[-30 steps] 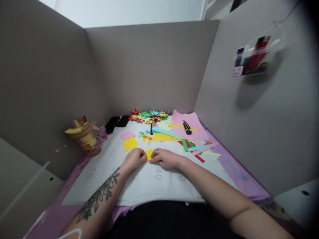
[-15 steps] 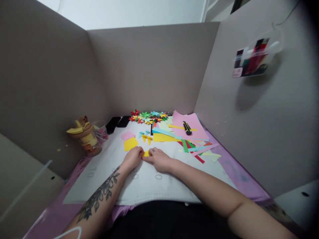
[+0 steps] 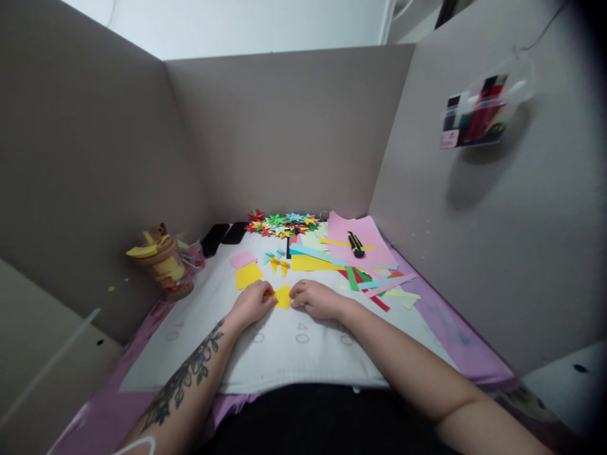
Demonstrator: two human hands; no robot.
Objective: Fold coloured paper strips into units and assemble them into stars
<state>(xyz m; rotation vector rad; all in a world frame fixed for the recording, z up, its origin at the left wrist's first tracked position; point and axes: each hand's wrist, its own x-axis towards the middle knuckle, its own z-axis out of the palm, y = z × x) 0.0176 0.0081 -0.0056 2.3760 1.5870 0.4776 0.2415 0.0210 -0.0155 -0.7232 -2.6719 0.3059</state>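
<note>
A small yellow paper piece [image 3: 283, 296] lies on the white cutting mat [image 3: 284, 347], between my two hands. My left hand [image 3: 252, 302] pinches its left edge with curled fingers. My right hand [image 3: 317, 298] presses its fingertips on the paper's right edge, fingers bent. Just beyond the hands lie a yellow square [image 3: 248, 275], a pink square [image 3: 242, 258] and small folded yellow and blue pieces [image 3: 277, 260].
A heap of coloured paper stars [image 3: 281, 223] sits at the back. Pink sheets [image 3: 360, 240] with a black-and-yellow utility knife [image 3: 355, 243] and coloured strips [image 3: 374, 282] lie to the right. A jar with a yellow lid [image 3: 161, 262] stands left. Grey partition walls enclose the desk.
Half a second ago my hands were close together, folding the yellow piece over. Now they have spread apart and the piece lies flatter and wider between them.
</note>
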